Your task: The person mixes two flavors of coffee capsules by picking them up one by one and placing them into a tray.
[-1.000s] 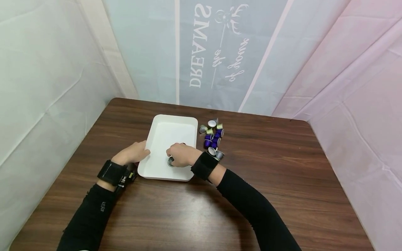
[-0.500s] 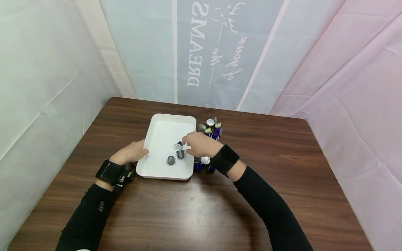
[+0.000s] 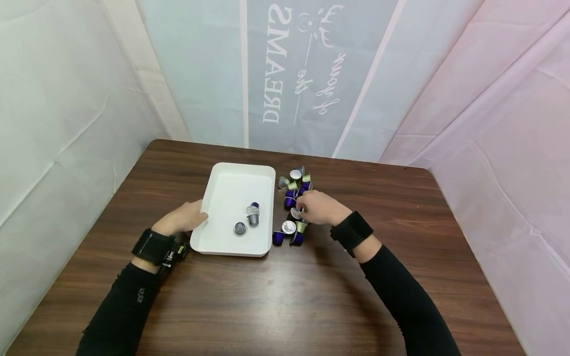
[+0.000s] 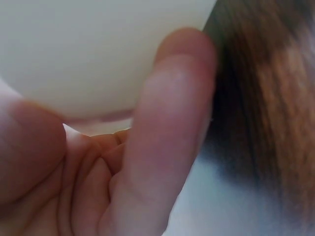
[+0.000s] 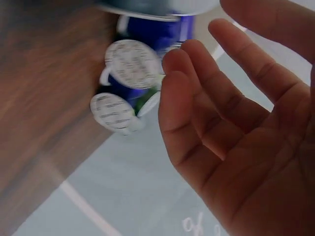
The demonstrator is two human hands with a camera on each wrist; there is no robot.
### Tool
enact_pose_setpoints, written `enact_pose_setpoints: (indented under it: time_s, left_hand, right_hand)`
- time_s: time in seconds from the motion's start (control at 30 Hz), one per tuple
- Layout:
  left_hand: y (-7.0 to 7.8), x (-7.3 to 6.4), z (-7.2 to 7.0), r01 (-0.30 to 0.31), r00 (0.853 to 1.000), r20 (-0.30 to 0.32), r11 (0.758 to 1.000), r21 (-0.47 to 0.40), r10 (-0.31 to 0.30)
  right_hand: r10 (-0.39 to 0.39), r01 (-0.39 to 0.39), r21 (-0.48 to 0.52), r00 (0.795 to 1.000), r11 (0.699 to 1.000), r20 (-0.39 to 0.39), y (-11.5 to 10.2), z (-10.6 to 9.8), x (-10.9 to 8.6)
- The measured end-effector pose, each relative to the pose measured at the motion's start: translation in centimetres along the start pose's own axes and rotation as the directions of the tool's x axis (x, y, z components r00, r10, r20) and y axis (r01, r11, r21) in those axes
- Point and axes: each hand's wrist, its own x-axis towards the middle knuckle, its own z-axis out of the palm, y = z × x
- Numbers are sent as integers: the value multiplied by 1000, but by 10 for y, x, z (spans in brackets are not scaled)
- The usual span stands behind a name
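Observation:
My left hand grips the left side of a white tray, thumb at its rim. In the left wrist view a finger lies along the tray's wall. Inside the tray, toward its right, are a grey coffee capsule and another grey capsule with a blue one against it. Over the capsule pile to the tray's right hovers my right hand, its fingers loosely bent with nothing between them. Capsules with pale foil lids show beside its fingertips in the right wrist view.
Blue capsules, green ones and silver-lidded ones lie in a loose strip along the tray's right side. All stand on a dark wood table. A printed cloth hangs behind its far edge.
My right hand has let go of capsules in the tray and moved right to the pile, uncovering the capsules in the tray. The left hand keeps its grip on the tray.

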Motion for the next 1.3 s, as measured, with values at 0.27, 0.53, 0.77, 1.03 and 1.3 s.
enact_pose_setpoints:
  time_s: [0.27,0.53,0.77,1.03,1.3]
  left_hand:
    - [0,-1,0,-29,1000,-9,1000,-9,29]
    - [0,-1,0,-36,999,-12,999,1,36]
    - [-1,0,0,-46,999,-14,999,17,46]
    - [-2,2,1,-44,999,-19,999,25,44]
    - [-3,3,1,-51,998,-21,998,41,52]
  right_hand:
    - [7,-7,4,999,1000,33,12,14,-12]
    - [37,-36,-17,999,999,38,14,26,-15]
    - [59,-58,-19,997,998,52,17,30,-13]
    - [68,-69,17,997,997,29,17,16,-16]
    - [6,-6,5,1000,1000,-10,-1,-4,-15]
